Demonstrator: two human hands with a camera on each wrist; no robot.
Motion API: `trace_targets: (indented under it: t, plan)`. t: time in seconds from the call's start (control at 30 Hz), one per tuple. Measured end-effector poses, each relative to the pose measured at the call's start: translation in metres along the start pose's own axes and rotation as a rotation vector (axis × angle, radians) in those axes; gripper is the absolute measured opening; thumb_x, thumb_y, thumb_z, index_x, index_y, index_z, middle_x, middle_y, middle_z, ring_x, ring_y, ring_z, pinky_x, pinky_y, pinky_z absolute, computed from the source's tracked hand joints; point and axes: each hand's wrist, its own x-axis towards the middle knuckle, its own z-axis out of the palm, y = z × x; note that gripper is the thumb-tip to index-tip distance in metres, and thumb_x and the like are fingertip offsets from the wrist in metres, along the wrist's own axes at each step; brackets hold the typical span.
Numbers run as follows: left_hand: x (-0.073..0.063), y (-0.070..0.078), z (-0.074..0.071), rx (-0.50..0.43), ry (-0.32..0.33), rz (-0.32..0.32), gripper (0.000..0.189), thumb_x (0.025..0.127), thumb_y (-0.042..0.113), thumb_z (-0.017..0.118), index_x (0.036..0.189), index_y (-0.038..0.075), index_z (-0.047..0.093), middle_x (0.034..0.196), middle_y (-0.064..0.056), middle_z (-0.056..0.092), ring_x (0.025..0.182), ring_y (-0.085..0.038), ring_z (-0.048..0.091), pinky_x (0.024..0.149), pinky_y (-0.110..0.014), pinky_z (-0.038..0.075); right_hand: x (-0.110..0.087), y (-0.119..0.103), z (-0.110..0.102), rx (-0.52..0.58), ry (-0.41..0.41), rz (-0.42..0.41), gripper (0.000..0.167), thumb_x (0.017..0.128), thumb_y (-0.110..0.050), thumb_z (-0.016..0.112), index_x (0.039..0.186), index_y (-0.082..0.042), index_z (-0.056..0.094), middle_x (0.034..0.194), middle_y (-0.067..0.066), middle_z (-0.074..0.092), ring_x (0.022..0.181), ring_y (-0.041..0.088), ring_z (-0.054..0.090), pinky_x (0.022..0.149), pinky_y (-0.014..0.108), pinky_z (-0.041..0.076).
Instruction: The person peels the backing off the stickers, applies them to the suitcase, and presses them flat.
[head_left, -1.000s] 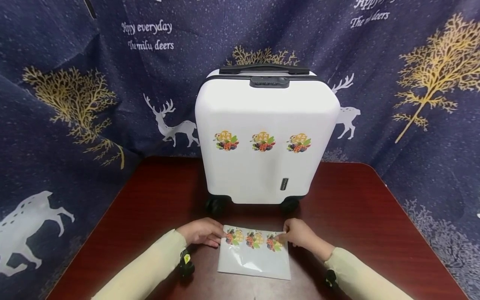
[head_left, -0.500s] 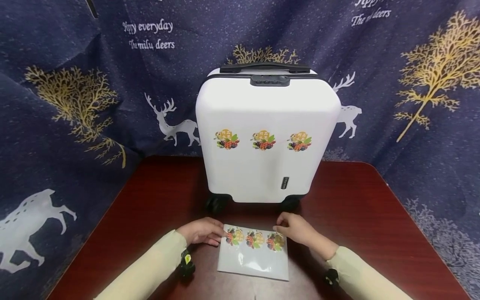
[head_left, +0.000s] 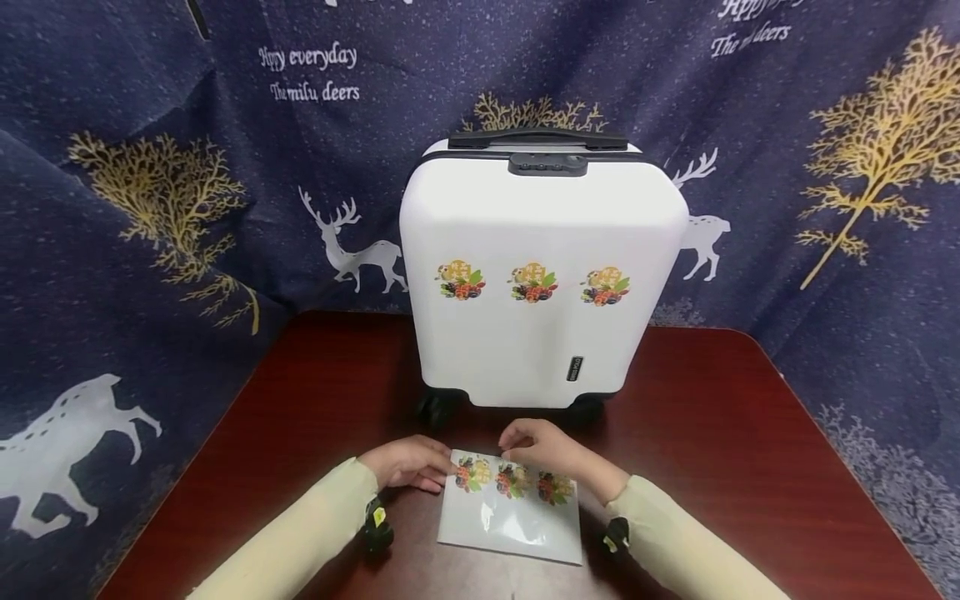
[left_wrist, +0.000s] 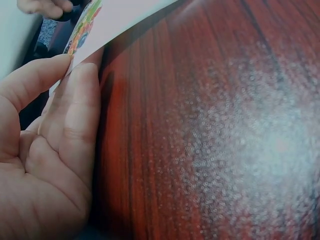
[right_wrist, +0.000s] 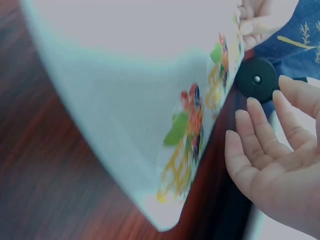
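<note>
A white sheet of fruit stickers (head_left: 512,529) lies on the table in front of the suitcase, its row of three colourful stickers along the far edge. My left hand (head_left: 411,463) pinches the sheet's far left corner; the left wrist view shows thumb and fingers (left_wrist: 86,95) on either side of the edge. Over the middle of the far edge hovers my right hand (head_left: 546,447). Its fingers (right_wrist: 262,132) are loosely bent and hold nothing in the right wrist view, apart from the sheet. The sheet's near right corner tilts up there.
A white suitcase (head_left: 540,208) stands upright on black wheels behind the sheet, three similar fruit stickers (head_left: 533,283) in a row across its front. The dark red table (head_left: 705,433) reaches back to a blue cloth backdrop (head_left: 360,150) with deer and trees.
My right hand has let go of the sheet's far right corner and moved left along the far edge. The left hand keeps its hold; the head view has shifted slightly.
</note>
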Motion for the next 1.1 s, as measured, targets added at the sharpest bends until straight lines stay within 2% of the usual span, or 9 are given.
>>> trace_targets:
  t: [0.17,0.3,0.53,0.73,0.87,1.1]
  plan:
    - [0.000,0.001,-0.002,0.004,0.009,-0.014,0.025,0.096,0.007,0.066,0.117,-0.006,0.066,0.096,-0.008,0.075,0.080,-0.011,0.069,0.076,-0.028,0.063,0.015,-0.005,0.011,0.013,-0.051,-0.014,0.018,0.094,-0.009,0.069,0.110,-0.001,0.070,0.110,0.016,0.075,0.104,0.025,0.070,0.088,0.034,0.059]
    - [0.000,0.001,-0.003,-0.006,0.026,-0.027,0.023,0.095,0.006,0.066,0.116,-0.005,0.065,0.093,-0.006,0.072,0.077,-0.011,0.066,0.075,-0.027,0.063,0.024,-0.009,0.018,0.021,-0.072,-0.015,0.019,0.094,-0.007,0.069,0.111,0.000,0.070,0.112,0.017,0.075,0.110,0.032,0.069,0.094,0.038,0.057]
    - [0.000,0.001,-0.003,-0.027,0.013,-0.028,0.019,0.095,0.005,0.065,0.112,-0.003,0.063,0.087,-0.002,0.070,0.075,-0.009,0.064,0.072,-0.024,0.060,0.039,-0.010,0.025,0.053,-0.102,0.034,0.022,0.095,-0.010,0.069,0.115,-0.004,0.070,0.111,0.014,0.075,0.101,0.018,0.068,0.086,0.029,0.056]
    - [-0.001,0.000,-0.005,-0.044,-0.002,-0.025,0.028,0.096,0.005,0.065,0.121,-0.006,0.062,0.093,-0.004,0.071,0.077,-0.010,0.065,0.075,-0.025,0.062,0.045,-0.010,0.027,0.038,-0.121,0.024,0.020,0.093,-0.013,0.072,0.111,-0.006,0.073,0.107,0.013,0.075,0.094,0.014,0.067,0.080,0.025,0.055]
    - [-0.001,0.000,-0.006,-0.042,-0.020,-0.020,0.031,0.097,0.007,0.065,0.124,-0.006,0.062,0.099,-0.007,0.073,0.082,-0.011,0.068,0.081,-0.029,0.063,0.047,-0.010,0.030,0.000,-0.125,0.017,0.017,0.092,-0.010,0.071,0.107,-0.004,0.074,0.102,0.012,0.075,0.087,0.009,0.061,0.077,0.023,0.051]
    - [0.001,0.000,-0.006,-0.089,-0.016,-0.050,0.017,0.102,0.015,0.056,0.106,0.002,0.067,0.096,-0.006,0.074,0.086,-0.013,0.071,0.082,-0.030,0.062,0.048,-0.009,0.034,-0.014,-0.118,0.017,0.016,0.092,-0.007,0.071,0.107,-0.002,0.076,0.101,0.011,0.075,0.082,0.007,0.058,0.073,0.020,0.049]
